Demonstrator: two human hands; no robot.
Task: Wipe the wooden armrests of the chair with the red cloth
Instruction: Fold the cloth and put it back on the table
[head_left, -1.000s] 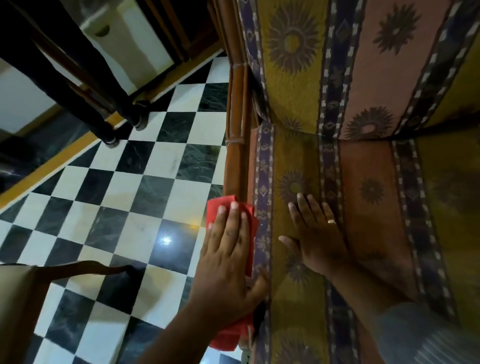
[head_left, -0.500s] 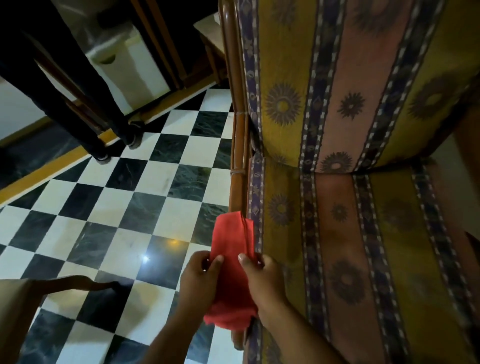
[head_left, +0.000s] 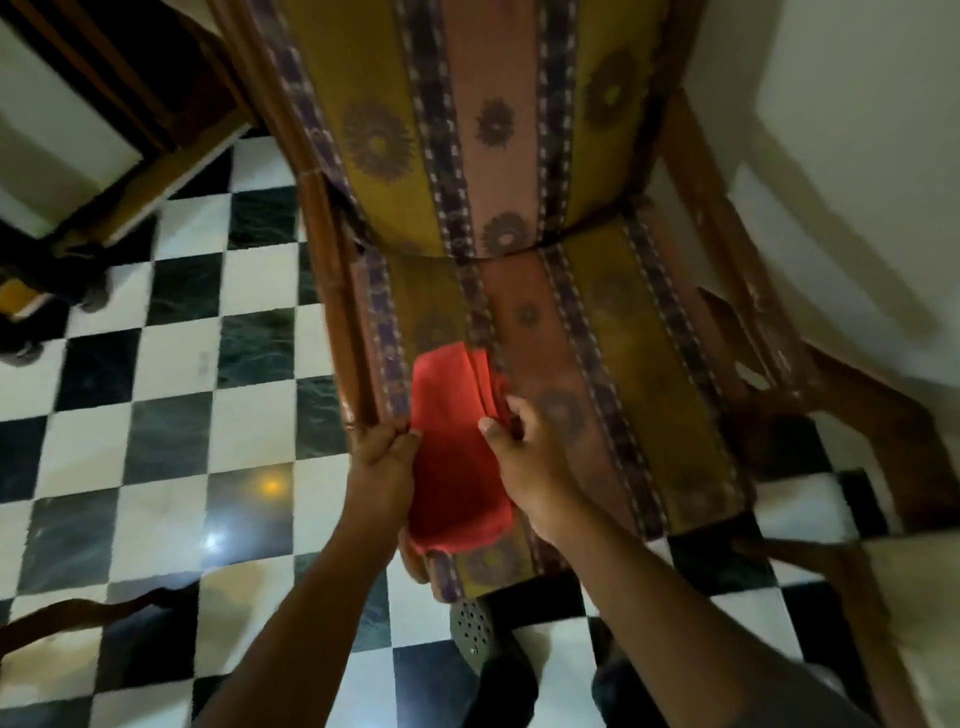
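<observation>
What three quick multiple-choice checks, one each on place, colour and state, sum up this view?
1. The cloth is over:
A. the seat's left edge
B. the floor
C. the right armrest

2. The floor is:
A. plain brown
B. black and white checks
C. green carpet

3. The cloth is:
A. lying loose
B. held by one hand
C. held by both hands

Key: 1 A, it hangs above the seat beside the left armrest. 2 B, the tiles alternate. 3 C, left hand and right hand each pinch a side.
</observation>
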